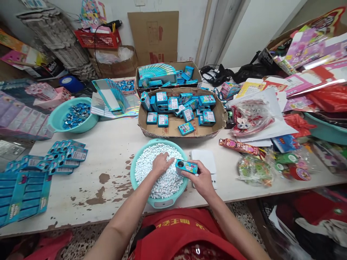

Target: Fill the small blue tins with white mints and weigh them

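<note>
My left hand (162,164) reaches into a turquoise bowl (159,204) of small white candies (151,150). Its thumb stands apart from the fingers, and the fingertips rest among the candies, partly hidden. My right hand (202,177) is closed around a small blue box (186,167) with a round dark hole at one end. That box is tilted over the bowl's right rim, its hole facing my left hand. Just behind my right hand lies a flat white scale (204,161), partly covered by the hand.
Behind the bowl stands a cardboard tray (169,133) with several blue boxes. A second bowl (93,124) of shiny blue pieces is at the left, near stacked blue boxes (67,155) and a display pack (25,198). Bagged candies (256,169) and packaging crowd the right side.
</note>
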`<state>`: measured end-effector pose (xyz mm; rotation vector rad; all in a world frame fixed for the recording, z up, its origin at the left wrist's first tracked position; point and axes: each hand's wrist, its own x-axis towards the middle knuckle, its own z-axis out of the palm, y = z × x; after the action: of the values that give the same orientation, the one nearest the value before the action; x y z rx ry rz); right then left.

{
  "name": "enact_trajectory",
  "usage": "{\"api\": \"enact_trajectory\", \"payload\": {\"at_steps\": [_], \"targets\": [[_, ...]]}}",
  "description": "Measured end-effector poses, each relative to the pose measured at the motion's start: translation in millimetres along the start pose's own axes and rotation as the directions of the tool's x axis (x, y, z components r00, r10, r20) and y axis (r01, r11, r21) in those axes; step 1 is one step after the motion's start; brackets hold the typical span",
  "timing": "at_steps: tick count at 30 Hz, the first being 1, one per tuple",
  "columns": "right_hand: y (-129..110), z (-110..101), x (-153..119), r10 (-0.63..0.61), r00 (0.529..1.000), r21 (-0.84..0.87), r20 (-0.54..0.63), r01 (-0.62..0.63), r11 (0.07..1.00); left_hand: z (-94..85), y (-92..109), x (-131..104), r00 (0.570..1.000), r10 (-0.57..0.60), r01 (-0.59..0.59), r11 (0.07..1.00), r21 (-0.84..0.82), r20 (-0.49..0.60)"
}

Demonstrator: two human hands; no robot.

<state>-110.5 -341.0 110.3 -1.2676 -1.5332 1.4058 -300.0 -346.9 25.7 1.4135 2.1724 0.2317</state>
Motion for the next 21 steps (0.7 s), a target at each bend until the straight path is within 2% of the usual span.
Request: {"api": "enact_trajectory", "payload": {"at_steps": [1,3,6,9,11,14,15,17,21], "targets": [[1.2,0.5,0.3,0.003,1.0,-0.009,-0.004,-0.003,1.0,-0.3,-0.9,0.0,1.0,-0.025,0.024,0.997,-0.073,-0.018],[3.6,1.6,0.8,0.005,1.0,-0.031,-0.009,-0.006,1.0,-1.6,-4.3,1.1,0.99,-0.117,0.083,0.936,-0.342,-0.081],[5.0,3.2,1.7,0.0,1.0,-0.092,0.018,0.002,0.996,-7.8,-6.9,1.0,0.962,-0.257,0.125,0.713,-0.69,-0.092],[2.6,7.2,3.6,-0.03,0.998,-0.172,0.056,0.04,0.984,-24.5,0.4,-7.2,0.958,-0.281,0.124,0.573,-0.81,-0.052],[-0.4,13.2,5.4,-0.072,0.995,-0.223,0.074,0.087,0.971,-41.6,10.9,-17.6,0.965,-0.264,0.094,0.379,-0.921,-0.01],[-5.7,27.2,8.2,-0.146,0.982,-0.297,0.117,0.175,0.939,-67.1,30.2,-35.2,0.983,-0.182,0.01,0.017,-1.0,0.007],[-7.6,32.4,8.9,-0.159,0.978,-0.32,0.137,0.195,0.927,-73.5,36.1,-40.1,0.985,-0.17,-0.027,-0.054,-0.998,-0.018],[-11.4,41.8,9.9,-0.168,0.971,-0.359,0.17,0.22,0.907,-82.1,45.4,-47.3,0.977,-0.193,-0.12,-0.128,-0.984,-0.094],[-19.2,52.0,10.0,-0.213,0.961,-0.364,0.177,0.265,0.893,-88.6,51.7,-50.9,0.938,-0.286,-0.249,-0.167,-0.954,-0.195]]}}
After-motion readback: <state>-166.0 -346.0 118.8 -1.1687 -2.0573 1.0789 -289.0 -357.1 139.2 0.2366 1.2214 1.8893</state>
